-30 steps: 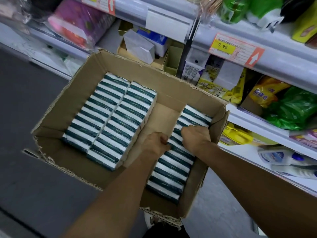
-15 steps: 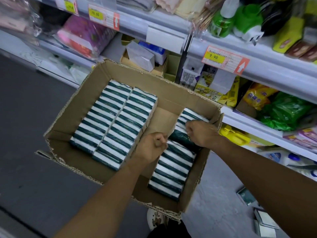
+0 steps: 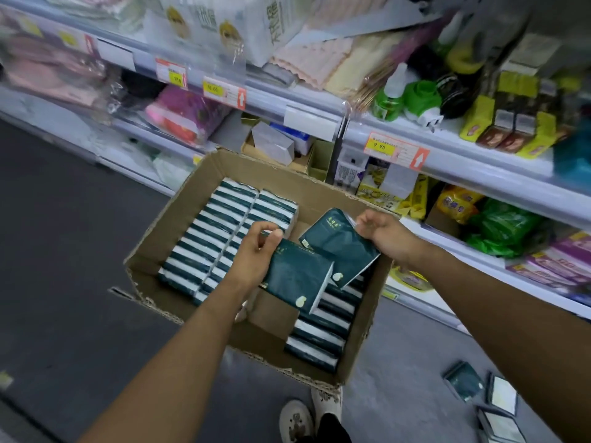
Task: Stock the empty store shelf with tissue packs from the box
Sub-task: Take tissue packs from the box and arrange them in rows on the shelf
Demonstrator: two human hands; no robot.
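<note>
Dark green film-wrapped tissue packs fill the cardboard box (image 3: 179, 215) on the aisle floor. The left hand (image 3: 256, 251) grips one tissue pack (image 3: 297, 276) by its end; the right hand (image 3: 383, 235) pinches a second pack (image 3: 339, 247) at its corner (light, soft and squashy, likely slippery), both above the box.
</note>
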